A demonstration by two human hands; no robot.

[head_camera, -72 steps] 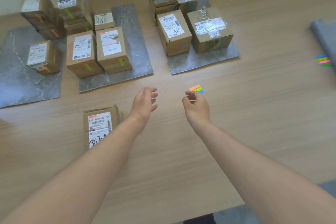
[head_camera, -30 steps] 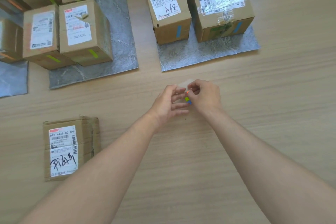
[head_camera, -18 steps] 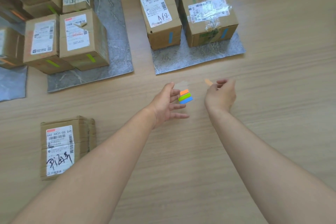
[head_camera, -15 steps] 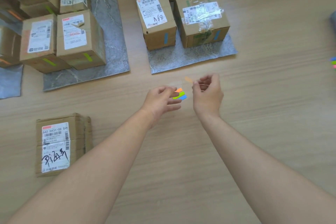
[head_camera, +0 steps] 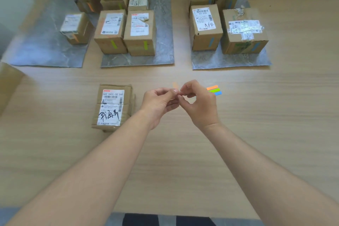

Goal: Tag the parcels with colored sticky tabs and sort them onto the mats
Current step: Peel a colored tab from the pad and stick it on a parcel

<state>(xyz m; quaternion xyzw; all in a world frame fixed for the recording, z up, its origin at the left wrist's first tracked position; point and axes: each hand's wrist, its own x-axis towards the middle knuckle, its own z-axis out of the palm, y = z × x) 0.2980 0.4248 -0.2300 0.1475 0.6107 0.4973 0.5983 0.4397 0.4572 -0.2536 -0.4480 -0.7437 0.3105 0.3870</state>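
Above the table (head_camera: 256, 134), left hand (head_camera: 159, 105) and right hand (head_camera: 199, 106), fingers (head_camera: 172, 91) tight on orange tab (head_camera: 175, 85)

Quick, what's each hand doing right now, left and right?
Left hand: pinching the orange tab.
Right hand: pinching the same tab, fingertips meeting the left's.

Operator limbs in view: left hand (head_camera: 157, 104) and right hand (head_camera: 198, 108), both bare; left forearm (head_camera: 102, 167) and right forearm (head_camera: 256, 167), bare from wrist to frame edge; dark garment (head_camera: 141, 220) at the lower frame edge, split by a pale grey strip; garment type cannot be determined.
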